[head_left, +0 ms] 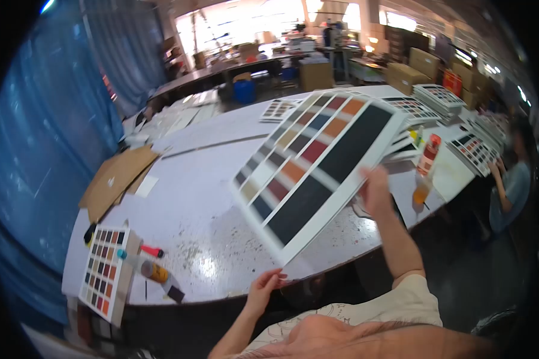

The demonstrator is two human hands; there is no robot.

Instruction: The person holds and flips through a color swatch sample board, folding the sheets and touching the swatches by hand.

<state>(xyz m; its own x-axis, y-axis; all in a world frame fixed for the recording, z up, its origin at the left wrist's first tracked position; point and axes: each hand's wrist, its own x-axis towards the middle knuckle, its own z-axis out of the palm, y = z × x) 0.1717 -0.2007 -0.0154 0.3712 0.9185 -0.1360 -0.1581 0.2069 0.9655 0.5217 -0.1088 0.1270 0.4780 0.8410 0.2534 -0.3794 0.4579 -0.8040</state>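
My right hand [375, 190] grips the near right edge of a large colour swatch board [308, 158], which is tilted above the table. Rows of grey, brown, orange, dark red and black samples cover its face, with two large black panels on the right side. It is slightly blurred. My left hand [266, 287] is empty at the table's front edge, below the board's lower corner and apart from it, fingers loosely bent and somewhat apart. The white table [191, 185] lies beneath, its surface speckled with dark marks near the front.
At the left stand a stack of swatch boards [105, 269], a bottle [154, 271] and a red-pink object [152, 251]. Cardboard sheets [117, 179] lie behind. On the right are bottles [429, 154], more board stacks [438, 99] and another person [510, 185]. A blue curtain [54, 119] hangs left.
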